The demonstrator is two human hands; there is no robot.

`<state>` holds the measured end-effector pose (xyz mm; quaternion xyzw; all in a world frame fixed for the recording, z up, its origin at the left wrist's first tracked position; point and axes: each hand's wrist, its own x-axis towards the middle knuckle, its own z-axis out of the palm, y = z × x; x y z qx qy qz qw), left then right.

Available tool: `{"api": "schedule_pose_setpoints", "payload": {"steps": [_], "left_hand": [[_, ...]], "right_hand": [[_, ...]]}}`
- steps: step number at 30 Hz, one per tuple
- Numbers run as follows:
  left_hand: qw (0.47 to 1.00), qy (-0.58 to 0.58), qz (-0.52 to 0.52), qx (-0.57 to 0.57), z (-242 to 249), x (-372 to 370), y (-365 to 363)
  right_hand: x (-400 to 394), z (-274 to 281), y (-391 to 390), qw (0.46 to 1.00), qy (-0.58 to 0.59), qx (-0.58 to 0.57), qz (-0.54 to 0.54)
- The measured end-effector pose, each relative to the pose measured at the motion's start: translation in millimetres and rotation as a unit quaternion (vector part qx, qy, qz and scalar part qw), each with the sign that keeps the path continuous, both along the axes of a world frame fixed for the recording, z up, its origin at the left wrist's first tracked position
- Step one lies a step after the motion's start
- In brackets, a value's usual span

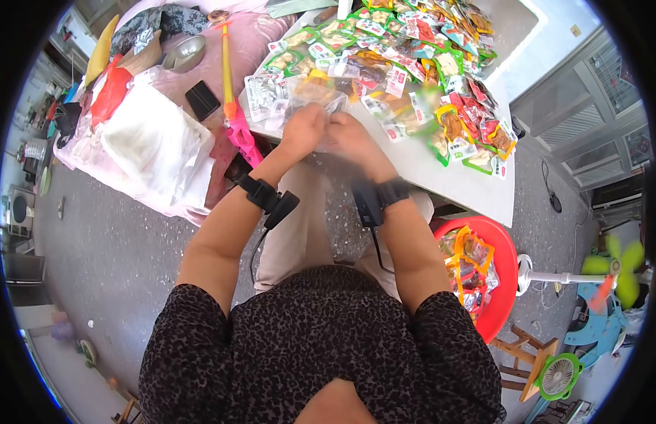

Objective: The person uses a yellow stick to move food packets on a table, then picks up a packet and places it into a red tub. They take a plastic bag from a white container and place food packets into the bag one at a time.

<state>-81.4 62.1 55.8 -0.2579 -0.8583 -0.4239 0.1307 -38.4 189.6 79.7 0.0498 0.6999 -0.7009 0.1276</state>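
My left hand (pixel 303 133) and my right hand (pixel 352 143) are close together at the near edge of the white table (pixel 476 189). Both have their fingers closed on a clear plastic bag (pixel 314 92), which spreads out just beyond them. Whether anything is inside the bag is hard to make out. Right past it lies a big heap of small sealed snack packets (pixel 395 60) with green, orange, red and white wrappers. A silver-white packet (pixel 263 95) is to the left of the bag.
On the left, a pink-covered surface (pixel 176 88) bears a stack of white plastic bags (pixel 151 134), a black flat object (pixel 201 100), a metal bowl (pixel 185 54) and a yellow-pink stick (pixel 228 67). A red basin (pixel 509 265) of packets stands low at right, near a wooden stool (pixel 547 357).
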Motion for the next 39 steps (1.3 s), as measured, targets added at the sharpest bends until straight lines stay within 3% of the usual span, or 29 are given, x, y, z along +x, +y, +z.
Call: {"api": "schedule_pose_setpoints", "payload": {"steps": [3,6,9,12,15,18,21,24,27,30,35,37,39], "left_hand": [[0.996,-0.030,0.003,0.089,-8.9,-5.6,2.1],[0.986,-0.056,0.025,0.154,-9.2,-3.4,4.7],[0.979,-0.062,0.025,0.195,-6.3,-4.1,5.8],[0.970,-0.107,0.021,0.217,-7.4,-5.2,6.2],[0.974,-0.105,0.029,0.200,-13.5,-7.2,7.4],[0.974,-0.103,0.031,0.198,-15.6,-5.1,10.9],[0.970,-0.128,0.020,0.207,-14.5,-5.0,12.7],[0.967,-0.154,0.009,0.203,-8.7,-3.3,12.9],[0.967,-0.144,-0.012,0.211,-11.2,-3.8,18.5],[0.974,-0.125,-0.016,0.187,-20.4,-8.4,27.2],[0.989,-0.080,-0.025,0.121,-14.4,-1.2,33.3],[0.993,-0.071,-0.025,0.090,-11.0,0.3,34.5],[0.997,-0.061,-0.017,0.050,-7.1,3.0,36.6]], "right_hand": [[-8.0,-4.5,25.2,0.990,0.069,0.077,-0.098],[-29.8,-40.4,49.1,0.961,0.111,0.055,-0.248],[-71.2,-83.3,66.9,0.940,0.126,0.250,-0.197],[-67.6,-51.4,38.0,0.955,0.057,0.030,-0.291],[-71.9,-38.7,36.4,0.969,0.027,0.043,-0.242],[-98.0,-86.6,51.2,0.990,0.085,-0.025,-0.108],[-99.0,-95.0,48.8,0.980,0.085,-0.074,-0.162],[-59.6,-45.0,45.6,0.972,0.104,0.055,-0.204],[-19.0,-16.9,56.5,0.959,0.141,0.066,-0.238],[4.3,-32.0,92.4,0.931,0.255,0.042,-0.258],[54.9,23.3,112.8,0.979,0.120,0.063,-0.154],[60.1,28.9,115.7,0.990,0.074,0.069,-0.102],[54.3,13.2,119.9,0.992,0.100,0.074,-0.021]]}}
